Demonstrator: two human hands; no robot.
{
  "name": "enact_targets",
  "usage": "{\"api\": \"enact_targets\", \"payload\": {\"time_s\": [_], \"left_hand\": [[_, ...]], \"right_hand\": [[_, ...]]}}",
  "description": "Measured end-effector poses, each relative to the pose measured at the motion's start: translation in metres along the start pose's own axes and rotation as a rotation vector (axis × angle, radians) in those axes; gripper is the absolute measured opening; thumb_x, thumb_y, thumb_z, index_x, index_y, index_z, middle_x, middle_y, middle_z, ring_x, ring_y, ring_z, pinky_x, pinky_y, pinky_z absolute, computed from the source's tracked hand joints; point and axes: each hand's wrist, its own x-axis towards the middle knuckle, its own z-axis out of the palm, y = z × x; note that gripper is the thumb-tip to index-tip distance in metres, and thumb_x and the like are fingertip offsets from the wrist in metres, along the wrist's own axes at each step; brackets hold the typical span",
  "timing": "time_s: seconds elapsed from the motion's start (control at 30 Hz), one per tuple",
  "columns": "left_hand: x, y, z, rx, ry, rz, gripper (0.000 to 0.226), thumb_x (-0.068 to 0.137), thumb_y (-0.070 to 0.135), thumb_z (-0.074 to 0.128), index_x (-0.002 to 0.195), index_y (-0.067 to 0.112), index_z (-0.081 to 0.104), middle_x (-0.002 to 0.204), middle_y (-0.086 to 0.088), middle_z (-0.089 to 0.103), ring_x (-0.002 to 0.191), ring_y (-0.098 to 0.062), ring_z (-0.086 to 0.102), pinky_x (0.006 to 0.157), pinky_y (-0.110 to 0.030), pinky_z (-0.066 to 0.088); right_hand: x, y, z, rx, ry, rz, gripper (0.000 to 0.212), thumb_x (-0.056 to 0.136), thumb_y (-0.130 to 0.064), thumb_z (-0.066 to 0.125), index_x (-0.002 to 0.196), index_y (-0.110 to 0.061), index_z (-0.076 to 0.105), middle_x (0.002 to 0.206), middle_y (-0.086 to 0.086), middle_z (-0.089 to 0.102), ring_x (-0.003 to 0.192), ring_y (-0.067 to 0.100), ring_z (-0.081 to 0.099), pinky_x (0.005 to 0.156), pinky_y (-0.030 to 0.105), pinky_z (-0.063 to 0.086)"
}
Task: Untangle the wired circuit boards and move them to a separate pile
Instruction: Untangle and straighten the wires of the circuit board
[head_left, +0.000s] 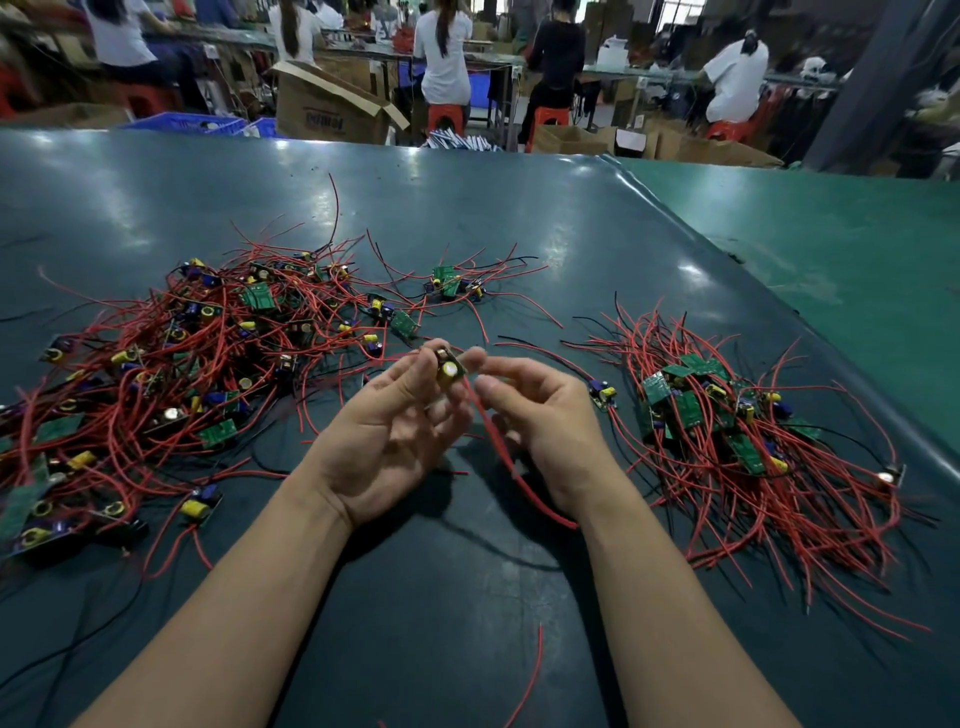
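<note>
Tangled pile (156, 374): left of frame, many small green circuit boards with yellow and blue components, knotted in red and black leads, lying on the dark green tabletop (467, 597). Small cluster (452, 283): upper centre, a few boards apart from both heaps. Left hand (384, 431): centre, palm up, fingertips pinching one circuit board (449, 366) lifted clear of the tabletop. Right hand (540, 426): just right of it, thumb and forefinger closed on the board's red lead (498, 447), which trails down toward the wrist. Sorted pile (727, 431): right of frame, boards bunched together, leads fanned toward the lower right. Step in hand, by judgement: freeing and straightening a single board's wires. Next move likely calls for running the lead clear, then carrying the board rightward to the sorted pile.
</note>
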Motion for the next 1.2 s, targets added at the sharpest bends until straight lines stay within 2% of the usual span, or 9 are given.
{"api": "enact_targets", "payload": {"time_s": [0.13,0.2,0.3,0.47,0.57,0.7,0.9,1.03,1.2], "left_hand": [[0.001,0.004,0.000,-0.161,0.067,0.063,0.037,0.052,0.009,0.093,0.081,0.007,0.071,0.085,-0.008,0.069,0.076,-0.017,0.070,0.071,-0.027,0.059],[0.002,0.005,0.001,-0.195,0.105,0.109,0.019,0.071,0.010,0.075,0.088,0.008,0.067,0.085,-0.007,0.070,0.079,-0.017,0.071,0.073,-0.028,0.059],[0.004,0.002,0.001,-0.150,0.143,0.141,0.018,0.076,0.005,0.061,0.093,0.012,0.064,0.087,-0.008,0.072,0.084,-0.020,0.072,0.080,-0.029,0.059],[0.006,-0.007,0.005,0.006,0.166,0.081,0.009,0.074,0.015,0.068,0.082,0.012,0.068,0.084,-0.010,0.071,0.077,-0.017,0.071,0.073,-0.022,0.059],[0.008,-0.010,0.003,0.081,0.200,0.081,0.008,0.073,0.011,0.067,0.078,0.007,0.071,0.081,-0.012,0.072,0.070,-0.015,0.070,0.063,-0.019,0.058],[0.010,-0.012,-0.001,0.131,0.218,0.195,0.031,0.064,-0.004,0.069,0.093,0.005,0.067,0.092,-0.011,0.074,0.082,-0.017,0.072,0.073,-0.020,0.058],[0.011,-0.014,-0.003,0.404,0.219,0.292,0.040,0.056,0.000,0.078,0.094,0.007,0.066,0.090,-0.006,0.074,0.083,-0.017,0.071,0.072,-0.022,0.056],[0.008,-0.014,-0.003,0.479,0.230,0.289,0.032,0.054,0.008,0.082,0.084,0.015,0.073,0.095,-0.008,0.074,0.086,-0.021,0.071,0.065,-0.027,0.057],[0.005,-0.015,-0.001,0.571,0.190,0.268,0.026,0.058,0.009,0.082,0.080,0.022,0.076,0.099,-0.007,0.075,0.091,-0.020,0.070,0.064,-0.030,0.058]], "right_hand": [[-0.005,-0.003,0.004,0.176,-0.203,0.021,0.030,0.082,-0.006,0.071,0.107,-0.022,0.076,0.087,0.003,0.067,0.053,0.012,0.055,0.038,0.018,0.039],[-0.006,-0.006,0.005,0.287,-0.227,0.033,0.036,0.074,-0.011,0.074,0.107,-0.022,0.076,0.085,0.001,0.067,0.054,0.011,0.055,0.038,0.017,0.038],[-0.007,-0.007,0.006,0.329,-0.201,-0.008,0.030,0.069,-0.017,0.074,0.098,-0.022,0.079,0.078,0.000,0.067,0.052,0.010,0.053,0.039,0.017,0.036],[-0.005,-0.006,0.009,0.405,-0.092,-0.011,0.013,0.079,-0.020,0.063,0.076,-0.014,0.075,0.066,0.002,0.064,0.049,0.010,0.052,0.037,0.018,0.037],[-0.004,-0.007,0.008,0.479,-0.066,0.022,0.013,0.080,-0.021,0.064,0.085,-0.009,0.066,0.064,0.003,0.062,0.050,0.011,0.054,0.038,0.019,0.039],[-0.003,-0.002,0.012,0.227,0.040,0.048,0.007,0.089,-0.014,0.067,0.087,-0.008,0.065,0.065,0.002,0.062,0.047,0.009,0.053,0.039,0.018,0.042],[0.000,0.001,0.006,0.188,0.123,0.077,0.014,0.089,-0.018,0.070,0.079,-0.010,0.066,0.065,0.003,0.064,0.045,0.009,0.053,0.037,0.020,0.041],[0.001,0.002,0.005,0.183,0.149,0.075,0.024,0.090,-0.017,0.069,0.066,-0.016,0.067,0.062,0.003,0.062,0.044,0.010,0.052,0.037,0.020,0.038],[0.003,-0.002,0.001,0.258,0.205,0.071,0.020,0.087,-0.005,0.067,0.069,-0.010,0.062,0.056,0.000,0.060,0.042,0.008,0.048,0.035,0.017,0.035]]}}
